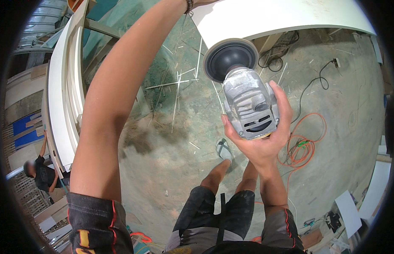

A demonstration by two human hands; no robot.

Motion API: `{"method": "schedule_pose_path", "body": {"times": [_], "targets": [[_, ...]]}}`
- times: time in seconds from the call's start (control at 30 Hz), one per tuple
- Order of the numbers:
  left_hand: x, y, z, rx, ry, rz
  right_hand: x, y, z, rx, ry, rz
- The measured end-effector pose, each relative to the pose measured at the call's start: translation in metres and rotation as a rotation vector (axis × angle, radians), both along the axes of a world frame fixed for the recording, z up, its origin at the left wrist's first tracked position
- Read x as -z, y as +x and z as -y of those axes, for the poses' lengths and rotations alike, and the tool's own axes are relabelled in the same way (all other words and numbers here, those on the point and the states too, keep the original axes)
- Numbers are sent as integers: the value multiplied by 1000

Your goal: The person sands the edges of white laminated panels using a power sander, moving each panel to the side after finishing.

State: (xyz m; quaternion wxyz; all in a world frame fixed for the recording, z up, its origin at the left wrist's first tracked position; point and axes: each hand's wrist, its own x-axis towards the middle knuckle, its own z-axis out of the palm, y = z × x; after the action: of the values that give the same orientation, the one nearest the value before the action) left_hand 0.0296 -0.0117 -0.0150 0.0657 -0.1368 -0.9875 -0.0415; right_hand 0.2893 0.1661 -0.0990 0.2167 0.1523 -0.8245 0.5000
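Partial yellow lettering (84,238) on the dark left sleeve (97,211), no whole word readable.

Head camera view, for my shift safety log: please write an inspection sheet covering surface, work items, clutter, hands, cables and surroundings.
Surface: white panel with a curved edge, top of view.
Work items: grey power tool with a round black pad; the pad overlaps the panel's edge in view, contact unclear.
Clutter: thin white strips scattered on the floor.
Hands: right hand grips the tool; left hand mostly cut off by the top edge.
Cables: orange coiled line and black cable on the floor.
Surroundings: another person at left, beside curved panels.
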Motion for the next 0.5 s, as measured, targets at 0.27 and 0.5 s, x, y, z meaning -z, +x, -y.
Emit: {"method": "schedule_pose_path", "body": {"times": [0.27, 0.5], "targets": [[-1, 2, 2, -14, 7, -4, -1, -3, 0, 8, -16, 5], [-2, 0, -2, -5, 22, -11, -2, -7, -7, 55, -89, 16]]}}
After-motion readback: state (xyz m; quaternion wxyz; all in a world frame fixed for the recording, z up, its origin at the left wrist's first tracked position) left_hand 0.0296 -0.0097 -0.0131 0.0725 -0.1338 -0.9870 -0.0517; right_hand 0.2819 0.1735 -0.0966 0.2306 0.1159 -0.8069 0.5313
